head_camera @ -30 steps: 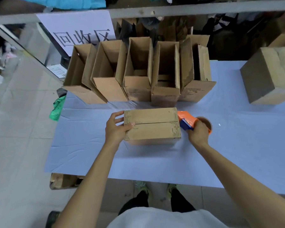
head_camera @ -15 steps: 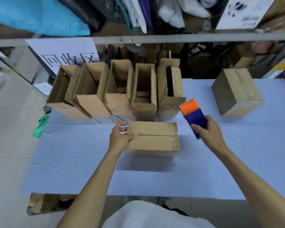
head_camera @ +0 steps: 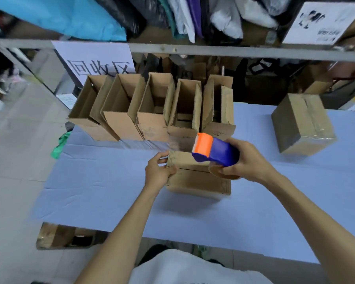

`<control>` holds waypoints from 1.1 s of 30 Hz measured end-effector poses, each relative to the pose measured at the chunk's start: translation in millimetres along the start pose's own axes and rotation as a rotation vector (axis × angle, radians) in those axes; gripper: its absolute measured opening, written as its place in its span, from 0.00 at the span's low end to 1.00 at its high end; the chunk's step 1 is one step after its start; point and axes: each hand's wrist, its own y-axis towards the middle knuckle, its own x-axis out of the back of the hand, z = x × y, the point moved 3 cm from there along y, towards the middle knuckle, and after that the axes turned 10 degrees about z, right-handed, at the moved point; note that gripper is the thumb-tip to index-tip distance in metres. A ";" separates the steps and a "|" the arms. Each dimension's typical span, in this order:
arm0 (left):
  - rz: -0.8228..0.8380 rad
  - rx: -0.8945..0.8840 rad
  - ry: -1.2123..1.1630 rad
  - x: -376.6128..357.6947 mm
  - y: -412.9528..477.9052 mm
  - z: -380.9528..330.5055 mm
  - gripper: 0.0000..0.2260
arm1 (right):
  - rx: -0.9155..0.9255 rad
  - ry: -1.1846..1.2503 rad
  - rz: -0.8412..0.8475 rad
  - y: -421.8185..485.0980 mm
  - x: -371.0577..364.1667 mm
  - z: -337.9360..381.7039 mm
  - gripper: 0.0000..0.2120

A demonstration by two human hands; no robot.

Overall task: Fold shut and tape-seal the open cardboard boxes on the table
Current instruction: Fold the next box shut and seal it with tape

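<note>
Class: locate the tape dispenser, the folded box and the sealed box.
tape dispenser (head_camera: 221,150), head view, blue body.
folded box (head_camera: 197,180), head view, top flap.
sealed box (head_camera: 309,117), head view, taped top.

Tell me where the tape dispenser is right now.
In the head view, the tape dispenser is in the right hand, held over the closed box mid-table.

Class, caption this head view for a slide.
Folded box steadied by left hand, tape dispenser held above it by right hand.
</note>
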 end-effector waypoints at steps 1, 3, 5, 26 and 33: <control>-0.002 -0.002 -0.001 0.6 -0.9 0.6 0.21 | 0.005 -0.038 0.028 2.7 -5.1 2.5 0.27; -0.007 -0.002 -0.003 1.5 -3.2 0.8 0.21 | 0.004 -0.115 0.090 6.0 -12.8 5.2 0.26; -0.003 -0.017 -0.009 2.6 -5.9 1.7 0.20 | 0.002 -0.162 0.129 7.4 -16.8 9.6 0.27; 0.417 0.146 -0.445 -16.0 -21.6 -46.0 0.07 | 0.033 -0.136 0.114 10.5 -16.3 0.1 0.33; 0.442 0.218 -0.511 -17.5 -21.3 -47.2 0.06 | 0.046 -0.131 0.132 11.2 -13.5 -1.9 0.33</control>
